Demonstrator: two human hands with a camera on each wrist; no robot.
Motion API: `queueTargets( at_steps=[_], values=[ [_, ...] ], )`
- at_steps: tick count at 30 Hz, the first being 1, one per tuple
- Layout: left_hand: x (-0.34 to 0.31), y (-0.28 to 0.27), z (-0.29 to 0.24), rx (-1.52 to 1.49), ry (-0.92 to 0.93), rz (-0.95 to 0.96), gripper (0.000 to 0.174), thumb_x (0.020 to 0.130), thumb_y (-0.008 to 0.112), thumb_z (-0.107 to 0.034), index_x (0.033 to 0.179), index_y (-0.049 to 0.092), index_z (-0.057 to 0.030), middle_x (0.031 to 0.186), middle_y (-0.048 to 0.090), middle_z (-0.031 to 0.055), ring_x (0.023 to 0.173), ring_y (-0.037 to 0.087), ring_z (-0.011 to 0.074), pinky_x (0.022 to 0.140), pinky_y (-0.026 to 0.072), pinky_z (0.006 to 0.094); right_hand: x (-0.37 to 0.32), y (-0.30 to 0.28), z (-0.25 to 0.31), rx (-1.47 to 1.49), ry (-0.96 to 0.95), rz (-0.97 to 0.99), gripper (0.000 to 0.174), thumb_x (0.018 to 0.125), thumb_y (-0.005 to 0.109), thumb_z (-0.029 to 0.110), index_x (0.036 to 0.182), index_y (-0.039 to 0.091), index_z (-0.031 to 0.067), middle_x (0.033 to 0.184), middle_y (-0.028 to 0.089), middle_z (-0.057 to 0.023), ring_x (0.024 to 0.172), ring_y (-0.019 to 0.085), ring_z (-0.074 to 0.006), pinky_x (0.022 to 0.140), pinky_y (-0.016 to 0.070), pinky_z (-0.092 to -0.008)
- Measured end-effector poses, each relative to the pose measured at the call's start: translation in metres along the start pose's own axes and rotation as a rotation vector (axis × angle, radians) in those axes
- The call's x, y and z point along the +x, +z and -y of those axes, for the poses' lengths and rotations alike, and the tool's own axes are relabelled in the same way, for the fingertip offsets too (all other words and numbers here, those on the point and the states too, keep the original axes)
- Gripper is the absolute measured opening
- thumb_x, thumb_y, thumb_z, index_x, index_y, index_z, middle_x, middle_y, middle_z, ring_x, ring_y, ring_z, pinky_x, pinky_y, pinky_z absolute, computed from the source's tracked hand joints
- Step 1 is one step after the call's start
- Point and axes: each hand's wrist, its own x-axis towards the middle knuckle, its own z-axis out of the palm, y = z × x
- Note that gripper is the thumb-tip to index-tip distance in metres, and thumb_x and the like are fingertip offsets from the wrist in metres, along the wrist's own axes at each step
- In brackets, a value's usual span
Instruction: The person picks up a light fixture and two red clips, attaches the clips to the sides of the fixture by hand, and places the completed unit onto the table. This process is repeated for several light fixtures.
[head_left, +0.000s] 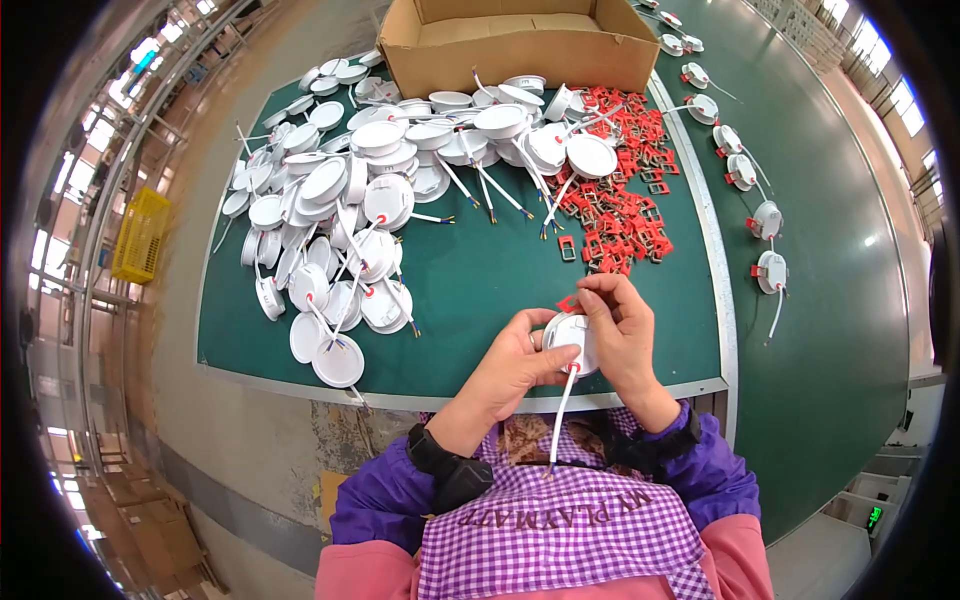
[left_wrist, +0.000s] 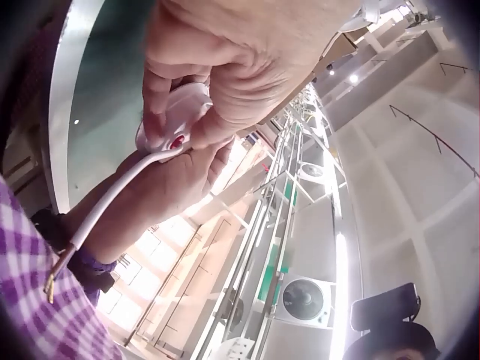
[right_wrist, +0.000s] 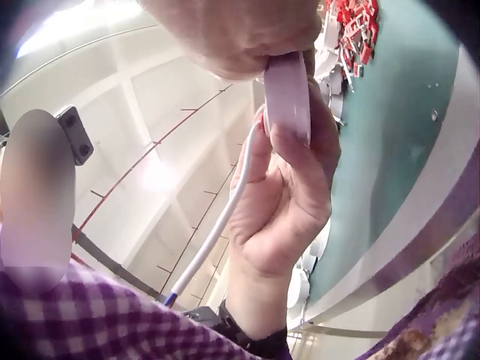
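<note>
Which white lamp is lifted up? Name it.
The lamp held by the left hand and right hand; the rest lie on the green table or the belt.

One white lamp (head_left: 572, 335) held near, one cardboard box (head_left: 520, 65) far, one yellow crate (head_left: 140, 235) left; loose lamps (head_left: 385, 200) and red clips (head_left: 620, 215) beyond counting.

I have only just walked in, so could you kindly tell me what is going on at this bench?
A person holds a white round lamp in both hands above the near edge of the green mat. The left hand grips one side. The right hand grips the other, fingertips at a red clip on its rim. Its white cable hangs down. Behind lie a heap of lamps, a pile of red clips and a cardboard box.
</note>
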Motion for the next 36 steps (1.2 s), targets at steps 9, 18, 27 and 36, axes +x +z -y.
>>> queueTargets(
  at_steps=[9,18,27,36],
  values=[
    [0.007,0.001,-0.002,-0.056,0.300,-0.058,0.028,0.087,0.060,-0.003,0.109,0.045,-0.0029,0.107,0.059,0.0100,0.095,0.061,0.0176,0.079,0.0537,0.0336,-0.004,-0.011,0.019,-0.233,-0.176,-0.092,0.008,0.085,0.060,0.000,0.092,0.056,-0.0018,0.080,0.059,-0.0073,0.066,0.057,-0.0121,0.061,0.0462,-0.0236],
    [0.006,0.006,0.000,-0.013,0.446,-0.127,0.027,0.086,0.062,-0.004,0.107,0.045,-0.0009,0.103,0.059,0.0080,0.093,0.059,0.0134,0.081,0.0517,0.0276,-0.006,-0.010,0.024,-0.545,-0.370,-0.127,0.011,0.085,0.061,0.000,0.095,0.059,-0.0024,0.075,0.060,-0.0084,0.059,0.060,-0.0121,0.053,0.0468,-0.0254],
    [0.010,0.009,0.004,0.089,0.584,-0.126,0.024,0.087,0.060,0.001,0.106,0.045,0.0008,0.103,0.058,0.0099,0.093,0.059,0.0131,0.083,0.0495,0.0261,-0.002,-0.014,0.017,-0.148,-0.032,-0.107,0.012,0.087,0.058,0.000,0.097,0.060,-0.0045,0.076,0.062,-0.0095,0.061,0.062,-0.0125,0.054,0.0481,-0.0234],
    [0.013,0.008,0.004,0.132,0.631,-0.125,0.022,0.087,0.060,0.000,0.104,0.044,0.0000,0.100,0.058,0.0090,0.092,0.059,0.0120,0.081,0.0486,0.0244,-0.008,-0.002,0.029,-0.454,-0.260,-0.020,0.011,0.084,0.058,-0.004,0.095,0.060,-0.0030,0.079,0.061,-0.0118,0.061,0.064,-0.0170,0.054,0.0496,-0.0264]
  ],
)
